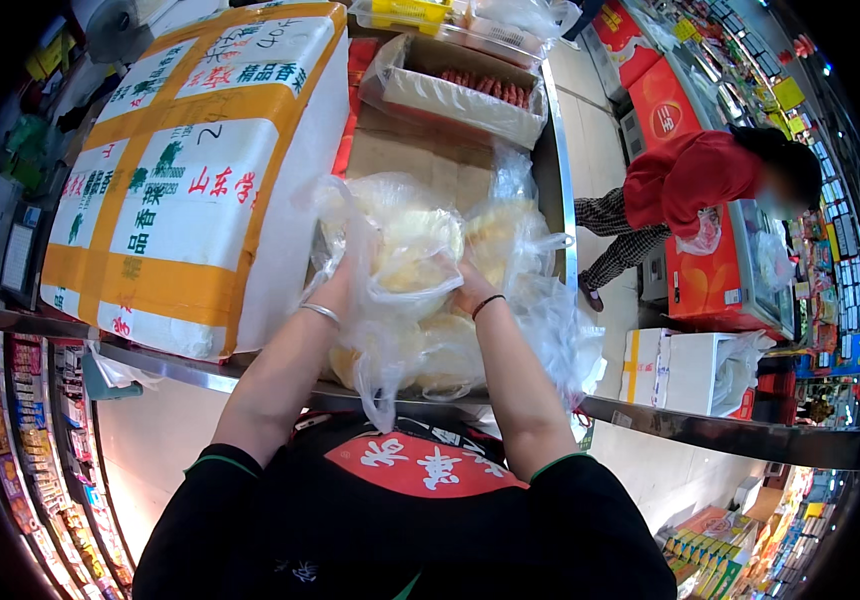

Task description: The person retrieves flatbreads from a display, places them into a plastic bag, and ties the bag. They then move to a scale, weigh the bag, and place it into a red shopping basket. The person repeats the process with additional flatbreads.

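A clear plastic bag (419, 251) with pale yellow, flat food inside lies before me, lifted a little between my hands. My left hand (359, 259) grips its left side, the fingers mostly hidden behind the crumpled film. On the opposite side my right hand (466, 279) holds the bag, with the fingertips partly under the plastic. More bagged pale yellow food (449, 341) sits close to my body below the held bag. Another such bag (494, 225) rests just beyond my right hand.
A taped white foam box (175, 172) stands at left on the metal-edged counter (561, 150). Farther back is a lined carton (467, 101) of reddish sausages. Crumpled plastic bags (550, 315) lie at right. Across the aisle a person (674, 180) bends beside a red chest freezer (730, 270).
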Tool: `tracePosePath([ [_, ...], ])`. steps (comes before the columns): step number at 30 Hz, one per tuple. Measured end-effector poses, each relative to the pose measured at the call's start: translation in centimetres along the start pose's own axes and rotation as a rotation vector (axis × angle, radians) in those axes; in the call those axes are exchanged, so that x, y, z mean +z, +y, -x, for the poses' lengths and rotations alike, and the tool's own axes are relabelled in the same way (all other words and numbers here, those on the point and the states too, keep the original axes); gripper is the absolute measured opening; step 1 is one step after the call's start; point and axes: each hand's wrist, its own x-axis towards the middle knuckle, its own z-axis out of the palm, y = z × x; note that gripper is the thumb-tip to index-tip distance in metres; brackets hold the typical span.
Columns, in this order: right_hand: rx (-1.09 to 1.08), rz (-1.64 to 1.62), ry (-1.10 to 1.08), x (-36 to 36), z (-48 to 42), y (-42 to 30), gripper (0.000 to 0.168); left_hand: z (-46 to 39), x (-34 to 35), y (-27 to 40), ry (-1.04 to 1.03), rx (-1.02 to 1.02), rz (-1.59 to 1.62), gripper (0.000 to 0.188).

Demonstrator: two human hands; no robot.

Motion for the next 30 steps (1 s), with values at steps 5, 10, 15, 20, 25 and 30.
tracePosePath([
  [5,0.198,-0.135,-0.062,-4.3,-3.8,3.3,0.054,0.6,1.3,-0.6,-0.064,-0.030,0.192,0.037],
  [10,0.030,-0.247,-0.043,-4.3,-1.0,2.7,0.047,3.2,1.4,3.0,0.001,0.142,0.246,0.028],
  [15,-0.172,-0.343,-0.021,-4.5,1.6,-0.5,0.045,15.0,6.7,10.0,0.343,1.068,-0.148,0.022],
  [20,-0.319,-0.267,-0.004,-5.4,3.2,-1.8,0.046,23.9,12.4,12.9,-0.400,1.487,-1.001,0.027],
  [25,-0.329,-0.667,-0.150,-3.7,8.3,-4.5,0.045,15.9,8.7,10.9,0.091,0.868,-1.617,0.028],
  [30,-0.351,-0.815,-0.427,-4.6,10.4,-3.2,0.049,11.5,6.6,7.6,-0.153,0.449,-1.275,0.030],
])
